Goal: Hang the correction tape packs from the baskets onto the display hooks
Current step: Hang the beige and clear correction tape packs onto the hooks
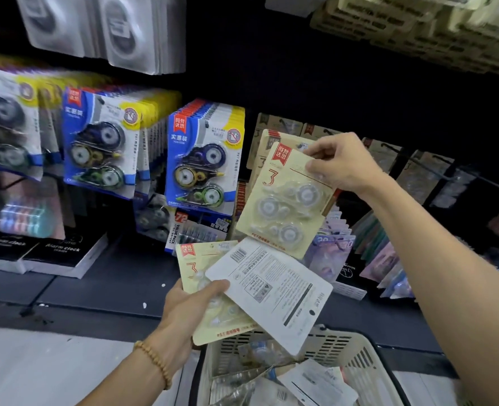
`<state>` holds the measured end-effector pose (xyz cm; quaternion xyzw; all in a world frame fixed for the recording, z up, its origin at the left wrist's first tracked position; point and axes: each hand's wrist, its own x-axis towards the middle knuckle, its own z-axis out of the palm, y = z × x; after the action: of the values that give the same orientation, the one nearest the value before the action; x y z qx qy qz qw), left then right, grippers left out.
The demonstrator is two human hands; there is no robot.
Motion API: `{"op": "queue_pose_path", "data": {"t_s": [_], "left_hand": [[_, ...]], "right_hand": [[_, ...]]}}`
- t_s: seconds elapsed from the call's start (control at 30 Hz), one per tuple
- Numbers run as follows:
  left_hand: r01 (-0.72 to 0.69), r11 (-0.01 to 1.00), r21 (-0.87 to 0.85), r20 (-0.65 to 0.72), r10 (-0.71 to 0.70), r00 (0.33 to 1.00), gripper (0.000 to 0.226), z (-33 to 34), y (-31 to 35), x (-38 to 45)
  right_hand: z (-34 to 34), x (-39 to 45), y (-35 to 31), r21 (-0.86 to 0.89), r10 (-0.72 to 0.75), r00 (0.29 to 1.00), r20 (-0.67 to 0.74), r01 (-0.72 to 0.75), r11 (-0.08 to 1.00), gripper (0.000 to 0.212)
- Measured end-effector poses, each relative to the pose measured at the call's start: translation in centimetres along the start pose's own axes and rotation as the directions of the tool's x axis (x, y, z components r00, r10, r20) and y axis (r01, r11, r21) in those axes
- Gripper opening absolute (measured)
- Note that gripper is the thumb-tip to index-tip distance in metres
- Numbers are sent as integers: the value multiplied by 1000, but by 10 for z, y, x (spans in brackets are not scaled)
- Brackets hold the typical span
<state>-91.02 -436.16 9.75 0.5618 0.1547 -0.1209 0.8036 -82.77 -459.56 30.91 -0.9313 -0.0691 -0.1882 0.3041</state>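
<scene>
Down at the bottom, nearest me, the white basket sits with more packs heaped loose inside, which is where my stock comes from. Just above it my left hand grips two spare packs fanned apart: a cream pack face up under my thumb, and a white-backed pack turned barcode side up over the basket. I judge I hold them like this so the next one is ready to pass across.

Higher up, my right hand pinches the top corner of another cream pack, the raised pack, fingers curled round its upper edge with the thumb behind, I think. It tilts slightly and hangs in front of a row of matching cream packs already on the display. Holding it by the top leaves the hang hole free, I reckon, though my fingers hide the hole and I cannot pick out the hook.

Further left, blue packs hang full on their own hooks.
</scene>
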Motion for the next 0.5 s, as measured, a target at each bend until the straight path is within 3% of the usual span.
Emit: {"op": "queue_pose_path", "data": {"t_s": [0.2,0.5], "left_hand": [[13,1000,16,-18,-12,1000,42,-5,-4,8],[-8,1000,-11,8,8,1000,41,-1,-4,13]], "right_hand": [[4,41,10,7,-8,991,-132,9,1000,11],[8,52,18,69,-2,993,-114,10,998,12]]}}
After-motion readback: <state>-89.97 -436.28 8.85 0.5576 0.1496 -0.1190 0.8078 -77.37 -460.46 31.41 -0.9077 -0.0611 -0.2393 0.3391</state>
